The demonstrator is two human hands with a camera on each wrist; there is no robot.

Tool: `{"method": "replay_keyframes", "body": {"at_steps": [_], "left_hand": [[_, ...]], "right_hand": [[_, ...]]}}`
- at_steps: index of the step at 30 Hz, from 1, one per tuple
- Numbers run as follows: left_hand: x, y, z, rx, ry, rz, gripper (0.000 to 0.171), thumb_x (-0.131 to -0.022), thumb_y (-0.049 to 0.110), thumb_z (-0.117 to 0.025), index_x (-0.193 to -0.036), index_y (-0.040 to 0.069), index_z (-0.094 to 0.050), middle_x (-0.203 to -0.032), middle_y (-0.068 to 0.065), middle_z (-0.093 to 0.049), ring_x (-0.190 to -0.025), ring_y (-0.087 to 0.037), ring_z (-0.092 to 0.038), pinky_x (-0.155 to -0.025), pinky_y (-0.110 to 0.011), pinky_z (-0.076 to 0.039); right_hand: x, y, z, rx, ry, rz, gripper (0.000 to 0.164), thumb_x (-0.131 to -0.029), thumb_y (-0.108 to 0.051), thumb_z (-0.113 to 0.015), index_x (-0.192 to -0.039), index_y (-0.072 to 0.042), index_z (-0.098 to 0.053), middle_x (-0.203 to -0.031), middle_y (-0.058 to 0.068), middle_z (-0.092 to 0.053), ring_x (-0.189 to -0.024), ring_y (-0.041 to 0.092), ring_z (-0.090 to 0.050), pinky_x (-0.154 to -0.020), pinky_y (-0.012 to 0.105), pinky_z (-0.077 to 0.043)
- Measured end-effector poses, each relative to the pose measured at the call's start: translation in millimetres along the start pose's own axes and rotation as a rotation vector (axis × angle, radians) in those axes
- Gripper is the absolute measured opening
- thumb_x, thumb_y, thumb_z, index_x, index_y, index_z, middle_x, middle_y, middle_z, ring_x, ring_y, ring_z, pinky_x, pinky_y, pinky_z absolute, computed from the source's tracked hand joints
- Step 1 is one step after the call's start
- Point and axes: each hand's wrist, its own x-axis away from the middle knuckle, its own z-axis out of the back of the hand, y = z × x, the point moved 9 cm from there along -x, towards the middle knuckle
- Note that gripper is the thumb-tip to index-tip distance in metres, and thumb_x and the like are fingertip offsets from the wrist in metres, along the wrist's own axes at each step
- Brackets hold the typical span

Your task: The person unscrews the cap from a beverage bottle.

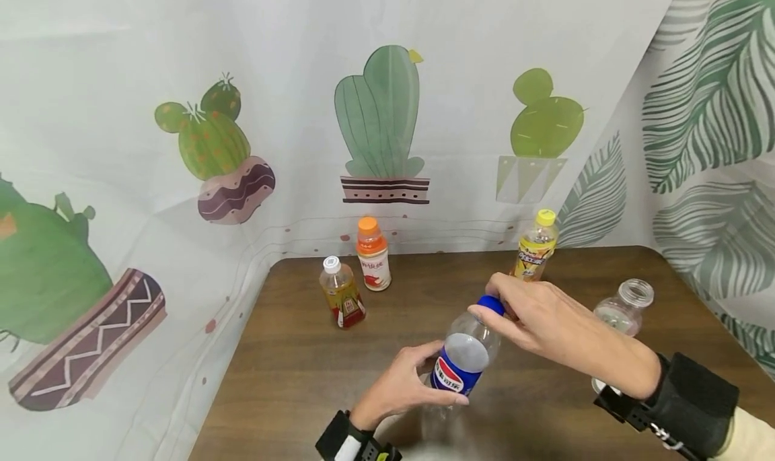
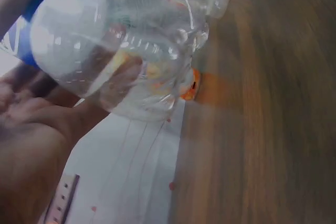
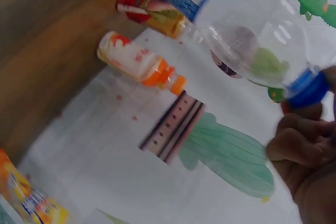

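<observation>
A clear plastic cola bottle (image 1: 465,353) with a blue label tilts to the right over the front of the table. My left hand (image 1: 404,383) grips it around the label, thumb on the near side. At the top, my right hand (image 1: 523,313) pinches the blue cap (image 1: 492,304) between thumb and fingers. In the right wrist view the cap (image 3: 310,88) sits on the bottle's neck, with no drink showing in the clear shoulder. The bottle's ribbed lower part (image 2: 152,61) extends past my left hand in the left wrist view.
On the brown table (image 1: 272,380) stand a white-capped bottle (image 1: 344,299) and an orange-capped bottle (image 1: 374,262) at the back left. Behind my right hand is a yellow-capped bottle (image 1: 535,245). An uncapped clear jar (image 1: 623,307) stands at right. A cactus-print cloth (image 1: 460,111) hangs behind.
</observation>
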Motion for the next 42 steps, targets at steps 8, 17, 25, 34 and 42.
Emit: {"method": "replay_keyframes", "body": {"at_steps": [8,17,25,34,42], "left_hand": [[-2.9,-2.9,8.9,-0.207,0.221,0.017,0.068,-0.077,0.046,-0.082,-0.135,0.023,-0.056,-0.119,0.004,-0.069,-0.102,-0.005,-0.065,-0.088,-0.028,-0.055],[-6.2,10.8,12.4,-0.459,0.354,-0.083,0.070,-0.078,0.043,-0.082,-0.135,0.015,-0.055,-0.121,-0.002,-0.068,-0.104,-0.013,-0.067,-0.088,-0.030,-0.057],[-3.7,8.5,10.5,-0.394,0.301,-0.083,0.068,-0.077,0.040,-0.084,-0.134,0.015,-0.057,-0.117,-0.003,-0.071,-0.100,-0.010,-0.069,-0.084,-0.026,-0.057],[-7.2,5.7,11.7,-0.199,0.153,-0.053,0.057,-0.076,0.037,-0.086,-0.125,0.016,-0.065,-0.109,0.000,-0.074,-0.094,-0.002,-0.068,-0.083,-0.024,-0.057],[-6.9,0.5,2.9,-0.018,-0.017,0.018,0.050,-0.077,0.028,-0.086,-0.123,0.019,-0.066,-0.112,0.004,-0.073,-0.097,-0.002,-0.068,-0.088,-0.023,-0.055]], "right_hand": [[5.4,32.5,-2.5,0.033,-0.074,-0.462,0.036,-0.096,-0.052,-0.058,-0.090,-0.017,-0.058,-0.065,-0.009,-0.051,-0.055,0.006,-0.047,-0.051,0.023,-0.039],[6.1,41.5,-18.7,0.261,-0.037,-0.526,0.051,-0.101,-0.047,-0.048,-0.065,-0.011,-0.047,-0.051,-0.002,-0.035,-0.044,0.017,-0.041,-0.042,0.030,-0.031],[3.5,38.0,-17.6,0.264,0.123,-0.366,0.044,-0.092,-0.033,-0.054,-0.054,-0.018,-0.037,-0.050,-0.010,-0.025,-0.041,0.010,-0.031,-0.040,0.027,-0.026],[0.6,18.0,-5.1,0.191,0.269,-0.053,0.041,-0.087,-0.026,-0.056,-0.054,-0.022,-0.032,-0.053,-0.015,-0.024,-0.044,-0.004,-0.023,-0.043,0.016,-0.020],[1.7,7.8,-1.8,0.081,0.230,0.052,0.041,-0.094,-0.030,-0.050,-0.058,-0.021,-0.036,-0.053,-0.017,-0.025,-0.047,-0.009,-0.023,-0.045,0.009,-0.019]]}}
